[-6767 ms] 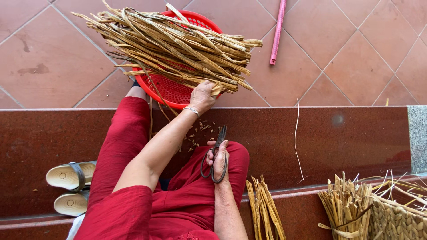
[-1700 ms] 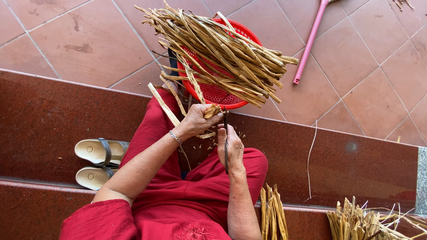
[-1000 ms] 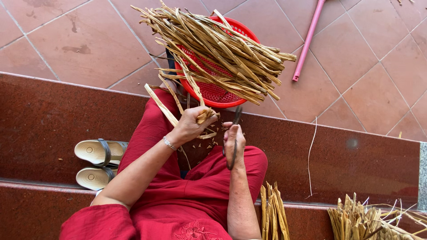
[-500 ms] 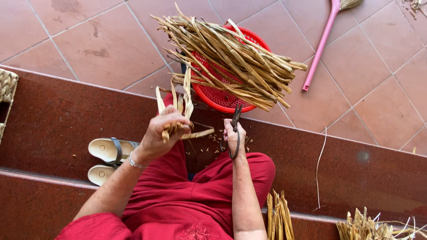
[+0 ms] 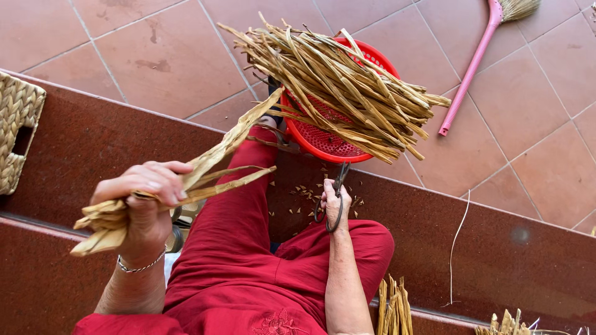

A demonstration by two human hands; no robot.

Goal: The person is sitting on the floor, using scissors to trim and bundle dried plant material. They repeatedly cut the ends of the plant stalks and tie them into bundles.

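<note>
Holding dried stalks (image 5: 186, 180) in my closed left hand (image 5: 146, 198) clear of the step's edge; my right hand (image 5: 335, 201) grips scissors (image 5: 333, 192), blades shut.

Dark red polished step (image 5: 496, 248) bears scattered cut bits (image 5: 304, 193) and a thin strand (image 5: 456, 248); terracotta tiled floor (image 5: 155, 56) carries a red basket (image 5: 323, 139) and pink broom (image 5: 475, 62)

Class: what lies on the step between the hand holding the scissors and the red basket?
Head view: small cut stalk scraps lie on the dark red step between the right hand with scissors and red basket.
</note>
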